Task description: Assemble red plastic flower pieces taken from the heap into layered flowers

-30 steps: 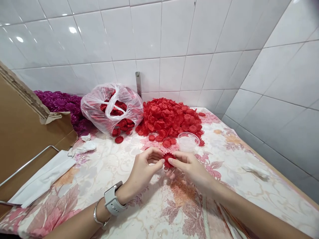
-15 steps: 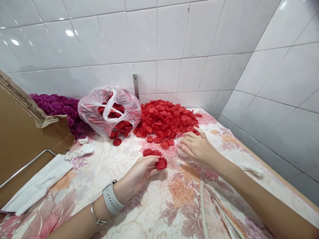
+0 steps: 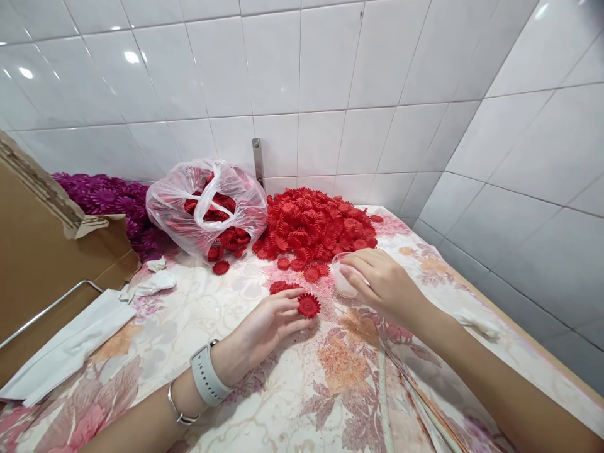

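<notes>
Nearest us, our left hand (image 3: 267, 324) lies on the floral-clothed table (image 3: 292, 396), its fingertips pinching one red flower piece (image 3: 308, 305) flat against the cloth, apparently to keep it steady. The flower sits at the tips of those fingers, face up. Just beyond, our right hand (image 3: 382, 283) curls over the small clear cup (image 3: 343, 283), fingers dipping at its rim. Behind stand the red flower pile (image 3: 316, 226), the plastic bag (image 3: 207, 207) and purple flowers (image 3: 113, 201).

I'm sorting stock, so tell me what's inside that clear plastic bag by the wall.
The plastic bag holds red flower pieces, like the loose red pile beside it; a few spill from its mouth. Crinkled glare hides how many, and anything deeper inside.
</notes>
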`<state>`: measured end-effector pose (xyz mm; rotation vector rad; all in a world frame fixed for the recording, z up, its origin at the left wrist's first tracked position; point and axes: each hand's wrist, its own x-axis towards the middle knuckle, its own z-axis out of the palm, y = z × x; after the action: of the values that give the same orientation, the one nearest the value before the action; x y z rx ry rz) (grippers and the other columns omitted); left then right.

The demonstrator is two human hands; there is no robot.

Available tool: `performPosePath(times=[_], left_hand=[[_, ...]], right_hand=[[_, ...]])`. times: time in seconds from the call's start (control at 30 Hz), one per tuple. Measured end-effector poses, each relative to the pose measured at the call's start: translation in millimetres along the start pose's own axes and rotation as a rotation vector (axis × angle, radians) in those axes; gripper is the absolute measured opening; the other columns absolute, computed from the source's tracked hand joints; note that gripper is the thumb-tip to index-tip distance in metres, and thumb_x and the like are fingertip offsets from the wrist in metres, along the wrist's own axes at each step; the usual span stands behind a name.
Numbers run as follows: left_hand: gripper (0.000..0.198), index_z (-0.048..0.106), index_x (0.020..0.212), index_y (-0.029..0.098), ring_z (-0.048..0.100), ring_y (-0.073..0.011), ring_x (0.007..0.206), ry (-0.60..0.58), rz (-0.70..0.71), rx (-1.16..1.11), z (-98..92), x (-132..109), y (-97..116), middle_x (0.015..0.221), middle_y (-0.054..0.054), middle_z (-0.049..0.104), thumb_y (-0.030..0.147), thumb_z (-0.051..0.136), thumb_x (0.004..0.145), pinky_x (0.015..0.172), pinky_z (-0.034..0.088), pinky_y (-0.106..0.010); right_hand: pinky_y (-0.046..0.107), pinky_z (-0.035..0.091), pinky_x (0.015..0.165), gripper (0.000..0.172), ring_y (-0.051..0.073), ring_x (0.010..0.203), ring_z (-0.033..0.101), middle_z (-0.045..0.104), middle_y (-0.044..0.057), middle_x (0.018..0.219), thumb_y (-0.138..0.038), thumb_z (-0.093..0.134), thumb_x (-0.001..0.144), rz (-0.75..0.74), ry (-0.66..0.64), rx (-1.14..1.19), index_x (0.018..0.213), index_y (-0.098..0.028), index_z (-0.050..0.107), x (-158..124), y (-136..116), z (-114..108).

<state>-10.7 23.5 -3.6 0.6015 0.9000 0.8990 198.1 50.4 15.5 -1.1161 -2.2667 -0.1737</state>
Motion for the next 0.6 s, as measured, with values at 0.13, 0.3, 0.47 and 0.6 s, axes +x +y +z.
performPosePath(times=[0.13, 0.3, 0.47, 0.6], left_hand=[[0.038, 0.06, 0.098, 0.015, 0.061, -0.0122, 0.078, -0.097, 0.03, 0.027, 0.8, -0.9, -1.5, 0.087, -0.004, 0.064, -0.002, 0.057, 0.064, 0.083, 0.045, -0.027], [0.034, 0.059, 0.097, 0.015, 0.061, -0.0129, 0.083, -0.097, 0.092, 0.035, 2.7, -1.0, -2.2, 0.09, -0.005, 0.066, 0.004, 0.063, 0.065, 0.082, 0.043, -0.025], [0.033, 0.061, 0.096, 0.015, 0.061, -0.0131, 0.083, -0.105, 0.118, 0.035, 0.7, 0.5, -2.1, 0.088, -0.005, 0.067, 0.006, 0.067, 0.064, 0.081, 0.042, -0.025], [0.033, 0.063, 0.098, 0.014, 0.06, -0.0142, 0.089, -0.155, 0.151, 0.069, 1.1, -1.6, 0.9, 0.096, -0.006, 0.067, 0.006, 0.065, 0.066, 0.085, 0.041, -0.025]], right_hand=[[0.037, 0.045, 0.079, 0.03, 0.022, 0.091, 0.059, 0.067, 0.011, 0.095, -0.025, 0.034, 0.09, -0.063, 0.011, 0.235, 0.094, -0.016, 0.062, -3.6, -18.1, -4.4], [0.04, 0.041, 0.092, 0.031, 0.024, 0.105, 0.056, 0.064, 0.011, 0.11, -0.024, 0.04, 0.088, -0.265, -0.197, 0.349, 0.109, -0.015, 0.06, -9.1, -38.0, 10.7], [0.038, 0.048, 0.084, 0.028, 0.022, 0.096, 0.061, 0.068, 0.011, 0.099, -0.019, 0.037, 0.089, -0.25, -0.068, 0.346, 0.103, -0.013, 0.061, -11.2, -38.8, 19.6], [0.038, 0.046, 0.089, 0.032, 0.022, 0.108, 0.054, 0.061, 0.014, 0.113, -0.019, 0.037, 0.088, -0.224, 0.074, 0.431, 0.115, -0.011, 0.052, -13.0, -37.2, 14.9]])
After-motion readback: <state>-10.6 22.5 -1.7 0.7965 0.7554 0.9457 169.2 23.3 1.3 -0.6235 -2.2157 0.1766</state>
